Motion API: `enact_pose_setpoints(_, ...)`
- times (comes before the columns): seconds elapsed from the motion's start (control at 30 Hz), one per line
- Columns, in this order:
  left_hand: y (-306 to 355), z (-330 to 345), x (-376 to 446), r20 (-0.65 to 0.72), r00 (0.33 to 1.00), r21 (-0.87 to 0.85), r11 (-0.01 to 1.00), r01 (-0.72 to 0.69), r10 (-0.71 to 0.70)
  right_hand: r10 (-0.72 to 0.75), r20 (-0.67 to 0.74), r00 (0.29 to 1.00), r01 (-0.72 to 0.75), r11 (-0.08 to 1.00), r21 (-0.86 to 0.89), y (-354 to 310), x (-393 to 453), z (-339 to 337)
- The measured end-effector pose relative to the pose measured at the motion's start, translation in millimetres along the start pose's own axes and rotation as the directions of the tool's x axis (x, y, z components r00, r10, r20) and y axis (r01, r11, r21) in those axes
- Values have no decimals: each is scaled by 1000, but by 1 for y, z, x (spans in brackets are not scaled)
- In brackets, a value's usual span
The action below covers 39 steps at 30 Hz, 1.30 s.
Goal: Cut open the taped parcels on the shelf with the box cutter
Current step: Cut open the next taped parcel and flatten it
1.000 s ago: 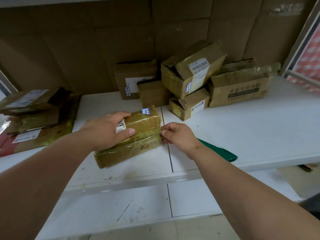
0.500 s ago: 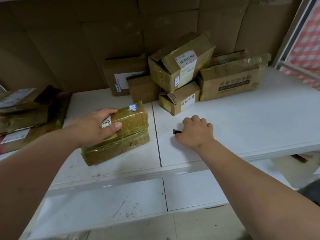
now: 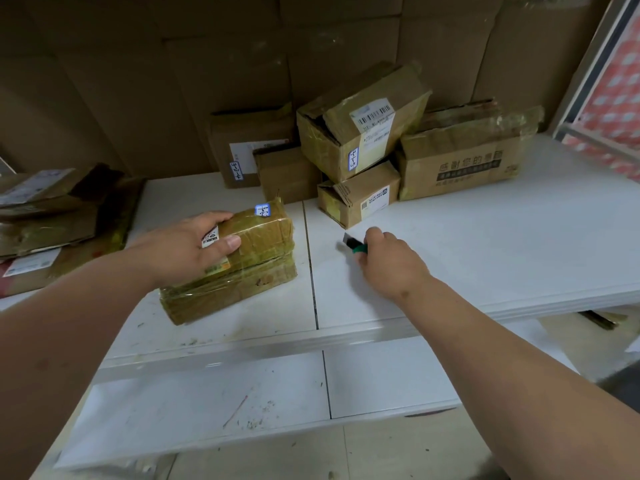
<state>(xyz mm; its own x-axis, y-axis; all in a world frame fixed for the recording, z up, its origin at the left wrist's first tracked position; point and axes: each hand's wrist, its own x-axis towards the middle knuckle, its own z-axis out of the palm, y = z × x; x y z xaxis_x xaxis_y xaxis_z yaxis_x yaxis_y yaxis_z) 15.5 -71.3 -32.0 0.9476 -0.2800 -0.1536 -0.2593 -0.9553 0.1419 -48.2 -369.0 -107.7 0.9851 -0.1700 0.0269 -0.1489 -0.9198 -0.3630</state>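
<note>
A flat brown parcel (image 3: 249, 268) wrapped in clear tape lies on the white shelf (image 3: 485, 254), left of its centre seam. My left hand (image 3: 183, 251) grips the parcel's top left end, thumb over its label. My right hand (image 3: 391, 261) is curled round the green box cutter (image 3: 353, 244), whose dark tip points left and up above the shelf, well clear of the parcel. Most of the cutter's handle is hidden inside my fist.
Several taped cardboard boxes (image 3: 363, 133) are heaped against the cardboard back wall, close behind my right hand. A pile of flattened boxes (image 3: 59, 216) lies at the left end. A lower white shelf (image 3: 242, 403) juts out below.
My right hand left the parcel's right end, swept right over the shelf and now holds the cutter with its tip showing. My left hand kept hold of the parcel.
</note>
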Motion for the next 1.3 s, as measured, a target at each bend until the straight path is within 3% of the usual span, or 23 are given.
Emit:
enact_pose_setpoints(0.1,5,0,2,-10,996,-29,996,89,-90,-29,-44,999,34,992,119,-10,-3,-3)
enact_pose_setpoints(0.2,12,-1,10,15,989,-157,976,150,-150,-3,60,998,-17,946,325,-23,-4,-5)
enact_pose_setpoints(0.3,12,-6,14,76,987,-292,943,158,-142,70,304,950,-260,714,650,-38,-8,-8)
enact_pose_setpoints(0.37,9,-9,14,132,984,-332,930,157,-119,32,406,913,-348,581,736,-46,-11,-6)
enact_pose_setpoints(0.5,7,-16,11,222,971,-273,951,146,-85,-39,461,886,-443,216,870,-63,-18,1)
enact_pose_setpoints(0.57,5,-14,11,213,973,-181,975,128,-89,-25,478,878,-472,121,873,-69,-19,3)
enact_pose_setpoints(0.87,-4,-5,12,120,989,-106,990,98,-85,-28,551,834,-551,-98,829,-81,-22,10)
enact_pose_setpoints(0.93,-4,-6,11,142,987,-173,980,99,-74,-23,567,823,-565,-137,814,-84,-23,13)
enact_pose_setpoints(1.3,0,-7,17,130,992,-208,978,35,-7,104,594,797,-569,-197,798,-111,-26,19)
